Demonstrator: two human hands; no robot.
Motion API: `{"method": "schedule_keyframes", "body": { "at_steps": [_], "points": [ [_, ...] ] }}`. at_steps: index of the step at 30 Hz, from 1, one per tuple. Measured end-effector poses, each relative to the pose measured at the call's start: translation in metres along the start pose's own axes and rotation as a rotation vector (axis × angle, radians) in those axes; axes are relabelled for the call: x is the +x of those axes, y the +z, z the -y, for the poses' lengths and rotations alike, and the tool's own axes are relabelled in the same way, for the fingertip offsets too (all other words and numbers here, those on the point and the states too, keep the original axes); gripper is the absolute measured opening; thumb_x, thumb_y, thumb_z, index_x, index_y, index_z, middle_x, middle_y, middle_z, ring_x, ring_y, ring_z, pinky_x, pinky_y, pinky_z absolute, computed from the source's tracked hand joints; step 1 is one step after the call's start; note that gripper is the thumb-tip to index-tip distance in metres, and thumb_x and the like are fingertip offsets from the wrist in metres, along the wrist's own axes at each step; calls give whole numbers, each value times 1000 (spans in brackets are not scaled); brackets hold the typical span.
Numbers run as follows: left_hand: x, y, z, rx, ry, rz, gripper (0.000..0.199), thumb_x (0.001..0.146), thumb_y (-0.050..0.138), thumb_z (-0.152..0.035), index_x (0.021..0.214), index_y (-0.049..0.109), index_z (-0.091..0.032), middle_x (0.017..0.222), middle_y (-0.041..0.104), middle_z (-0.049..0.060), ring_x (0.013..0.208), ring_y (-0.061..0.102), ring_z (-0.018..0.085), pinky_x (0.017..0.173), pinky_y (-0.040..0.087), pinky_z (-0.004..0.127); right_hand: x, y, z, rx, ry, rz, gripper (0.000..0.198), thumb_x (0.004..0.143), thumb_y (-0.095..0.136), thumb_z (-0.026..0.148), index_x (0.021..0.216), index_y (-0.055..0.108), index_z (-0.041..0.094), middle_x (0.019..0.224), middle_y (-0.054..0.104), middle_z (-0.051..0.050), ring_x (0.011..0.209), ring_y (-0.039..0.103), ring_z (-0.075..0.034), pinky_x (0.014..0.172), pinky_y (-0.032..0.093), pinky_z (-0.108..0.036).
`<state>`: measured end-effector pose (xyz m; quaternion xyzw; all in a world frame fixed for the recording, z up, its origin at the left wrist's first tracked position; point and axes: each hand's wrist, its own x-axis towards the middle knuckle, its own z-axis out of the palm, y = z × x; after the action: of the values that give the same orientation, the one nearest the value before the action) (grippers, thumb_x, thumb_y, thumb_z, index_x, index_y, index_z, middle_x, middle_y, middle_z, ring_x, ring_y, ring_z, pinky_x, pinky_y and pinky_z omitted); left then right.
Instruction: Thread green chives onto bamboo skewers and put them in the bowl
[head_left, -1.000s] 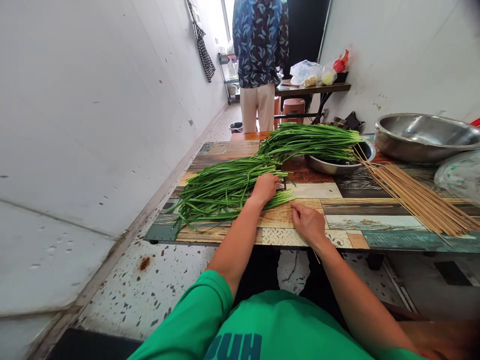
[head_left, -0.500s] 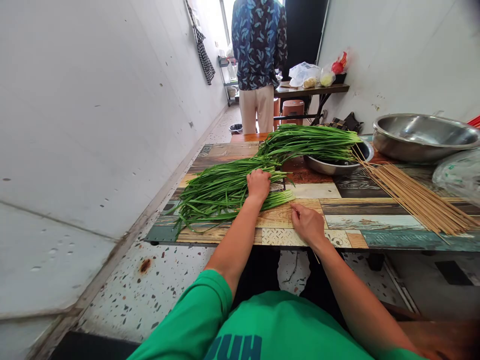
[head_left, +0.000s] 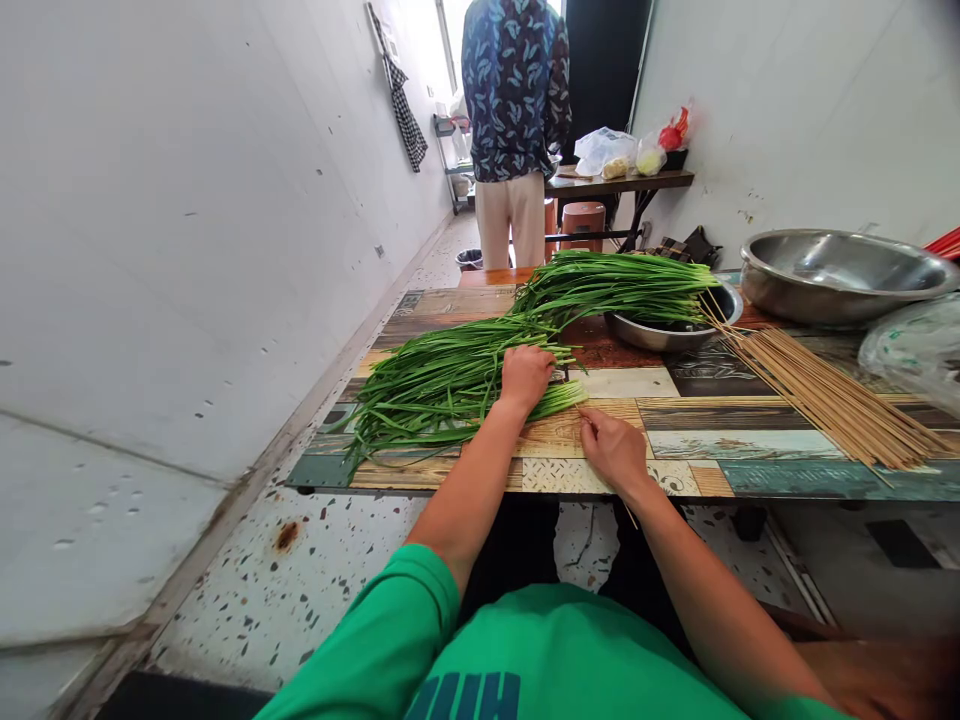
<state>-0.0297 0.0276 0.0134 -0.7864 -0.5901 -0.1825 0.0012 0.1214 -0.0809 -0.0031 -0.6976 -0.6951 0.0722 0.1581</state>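
Note:
Long green garlic chives (head_left: pixel 420 385) lie in a pile on the table's left, pale stem ends pointing right. My left hand (head_left: pixel 527 378) rests over them with fingers curled round some stems near the cut ends. Close to the nearer stem ends, my right hand (head_left: pixel 616 450) pinches a thin bamboo skewer (head_left: pixel 631 516); its tip shows by the stems and its other end pokes out below the palm. A second heap of chives (head_left: pixel 622 285) lies behind, its stems across a metal bowl (head_left: pixel 667 335). Many bamboo skewers (head_left: pixel 832 390) are spread at the right, some leaning on that bowl.
A large steel basin (head_left: pixel 840 300) and a clear plastic bag (head_left: pixel 915 345) stand at the table's right. Beyond the patterned table (head_left: pixel 720 415), a person (head_left: pixel 514 110) stands facing away by another table (head_left: pixel 645 182) with bags. A white wall (head_left: pixel 187 200) runs along the left.
My left hand has shifted slightly to the right, toward the stem ends. My right hand stays nearly in place with the skewer. The view has moved a little.

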Motion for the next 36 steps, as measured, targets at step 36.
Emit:
{"method": "schedule_keyframes", "body": {
  "at_steps": [36],
  "points": [
    [6,10,2,-315,-214,150,17,76,63,-20,86,77,-20,90,76,2,86,66,17,85,48,25,2,1,-1,0,5,-5,38,90,41,29,115,70,26,98,75,-5,85,69,-20,71,47,-27]
  ]
}}
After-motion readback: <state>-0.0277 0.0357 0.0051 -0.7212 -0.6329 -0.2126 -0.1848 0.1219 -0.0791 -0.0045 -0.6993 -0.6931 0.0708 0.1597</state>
